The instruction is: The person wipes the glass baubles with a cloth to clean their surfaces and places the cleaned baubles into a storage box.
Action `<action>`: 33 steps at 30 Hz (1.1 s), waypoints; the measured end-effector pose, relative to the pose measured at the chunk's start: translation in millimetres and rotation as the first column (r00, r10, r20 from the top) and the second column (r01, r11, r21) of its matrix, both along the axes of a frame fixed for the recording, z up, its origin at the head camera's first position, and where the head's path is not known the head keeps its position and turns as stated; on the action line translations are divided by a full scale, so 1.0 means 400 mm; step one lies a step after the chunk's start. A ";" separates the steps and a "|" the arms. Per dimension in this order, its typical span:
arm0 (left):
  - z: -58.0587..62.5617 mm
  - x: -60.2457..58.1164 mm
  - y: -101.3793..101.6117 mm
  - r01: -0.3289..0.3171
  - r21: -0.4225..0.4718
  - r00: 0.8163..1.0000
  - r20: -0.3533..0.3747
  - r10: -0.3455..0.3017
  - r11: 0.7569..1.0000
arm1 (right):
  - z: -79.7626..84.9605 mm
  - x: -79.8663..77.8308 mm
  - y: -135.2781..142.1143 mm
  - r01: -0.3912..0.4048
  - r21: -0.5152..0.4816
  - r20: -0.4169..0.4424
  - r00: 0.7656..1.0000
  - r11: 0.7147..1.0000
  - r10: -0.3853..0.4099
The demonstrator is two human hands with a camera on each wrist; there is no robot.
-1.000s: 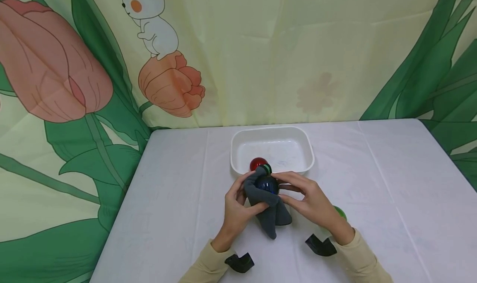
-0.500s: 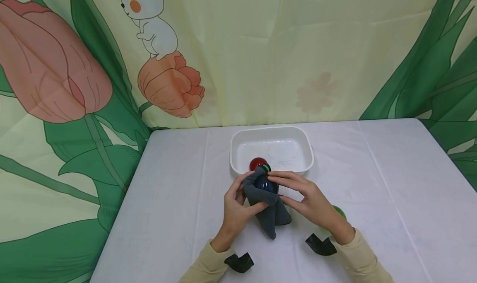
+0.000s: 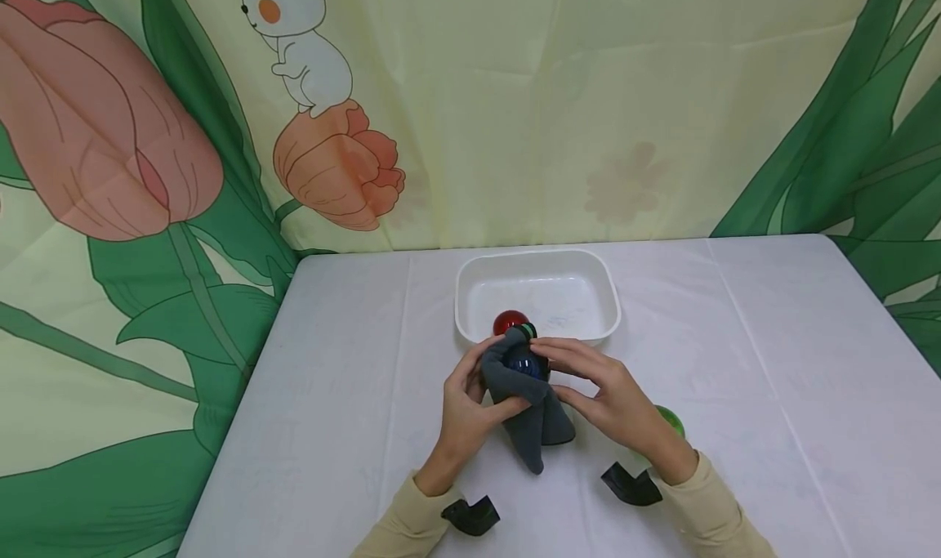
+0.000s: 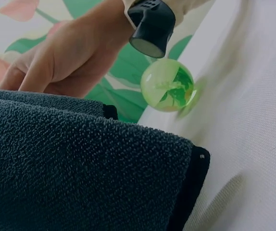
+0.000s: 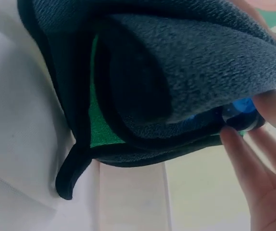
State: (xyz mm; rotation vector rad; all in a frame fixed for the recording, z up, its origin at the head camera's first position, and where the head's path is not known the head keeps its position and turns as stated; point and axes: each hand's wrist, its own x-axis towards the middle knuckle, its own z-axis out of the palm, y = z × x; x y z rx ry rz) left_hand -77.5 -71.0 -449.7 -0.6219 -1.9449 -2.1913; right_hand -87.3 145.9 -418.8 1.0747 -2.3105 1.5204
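A dark grey cloth (image 3: pixel 518 390) with black edging is folded around a shiny blue ball (image 3: pixel 526 362) above the table. My left hand (image 3: pixel 470 415) grips the cloth from the left, thumb across its front. From the right, my right hand (image 3: pixel 599 378) holds the ball at its exposed side, fingertips near the top and thumb lower down. In the right wrist view, a green patch of the cloth (image 5: pixel 102 120) shows inside the fold, and blue ball (image 5: pixel 244 105) peeks out beside the fingers. The cloth hides most of the ball.
Behind the hands is a white tray (image 3: pixel 547 257); a red ball (image 3: pixel 509 322) sits at its front left, partly hidden by the cloth. A see-through green ball (image 4: pixel 167 85) rests on the white-covered table (image 3: pixel 331 427), beside the right forearm. A patterned curtain hangs behind.
Half a second ago the right fingertips shifted slightly left over the top of the ball. Since then the hands, cloth and ball have barely moved.
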 end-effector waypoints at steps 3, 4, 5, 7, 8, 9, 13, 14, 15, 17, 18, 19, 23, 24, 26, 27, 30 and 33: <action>-0.001 0.001 0.001 0.002 -0.007 1.000 -0.003 -0.002 1.000 | 0.000 0.000 -0.001 -0.005 -0.033 0.043 0.999 0.999 0.006; -0.001 0.001 0.001 0.003 -0.010 1.000 -0.003 -0.003 1.000 | 0.001 0.001 -0.002 -0.003 -0.043 0.058 0.998 0.999 0.005; -0.001 0.002 0.001 0.005 -0.013 1.000 -0.004 -0.005 1.000 | 0.002 0.001 -0.002 0.000 -0.051 0.074 0.997 0.999 0.004; -0.002 0.003 0.000 0.007 -0.018 1.000 -0.007 -0.007 1.000 | 0.003 0.002 -0.003 0.010 -0.062 0.115 0.993 0.998 -0.003; -0.002 0.003 0.000 0.007 -0.017 1.000 -0.007 -0.007 1.000 | 0.003 0.002 -0.004 0.013 -0.062 0.130 0.992 0.998 -0.005; -0.002 0.002 0.000 0.009 -0.014 1.000 -0.009 -0.009 1.000 | 0.004 0.003 -0.004 0.016 -0.061 0.141 0.990 0.998 -0.007; 0.000 -0.003 -0.003 0.015 0.005 1.000 -0.024 -0.015 1.000 | 0.008 0.005 -0.003 0.012 -0.034 0.167 0.986 0.999 -0.006; 0.001 -0.005 -0.003 0.017 0.008 0.999 -0.028 -0.017 1.000 | 0.010 0.006 -0.003 0.010 -0.023 0.164 0.986 1.000 -0.006; 0.003 -0.006 -0.004 0.018 0.011 0.999 -0.037 -0.018 1.000 | 0.012 0.006 -0.002 0.006 -0.012 0.159 0.987 1.000 -0.004; 0.005 -0.008 -0.005 0.015 0.013 0.999 -0.042 -0.014 1.000 | 0.015 0.006 -0.001 -0.006 0.002 0.151 0.989 1.000 0.006; 0.005 -0.009 -0.006 0.012 0.015 0.999 -0.043 -0.012 1.000 | 0.016 0.006 -0.001 -0.013 0.005 0.146 0.989 1.000 0.012; 0.006 -0.009 -0.006 0.010 0.018 0.999 -0.041 -0.009 1.000 | 0.017 0.005 0.000 -0.019 0.005 0.141 0.990 1.000 0.018; 0.003 -0.008 -0.006 0.003 0.025 0.999 -0.047 -0.002 1.000 | 0.015 0.001 0.004 -0.038 0.008 0.113 0.993 0.999 0.037; 0.002 -0.008 -0.006 0.003 0.025 0.999 -0.050 -0.002 1.000 | 0.013 0.000 0.004 -0.039 0.017 0.096 0.995 0.999 0.037; 0.000 -0.008 -0.005 0.003 0.022 0.999 -0.050 -0.002 1.000 | 0.008 -0.001 0.005 -0.036 0.040 0.058 0.998 0.999 0.033; -0.001 -0.008 -0.004 0.003 0.021 0.999 -0.044 -0.002 1.000 | 0.006 -0.001 0.005 -0.031 0.051 0.040 0.999 0.998 0.029; 0.000 -0.007 -0.003 -0.003 0.016 1.000 -0.020 0.003 1.000 | 0.002 -0.001 0.003 -0.011 0.061 0.002 1.000 0.998 0.011; 0.000 -0.005 -0.002 -0.012 0.011 1.000 -0.007 0.012 1.000 | 0.001 0.000 0.001 0.001 0.056 -0.005 1.000 0.998 -0.001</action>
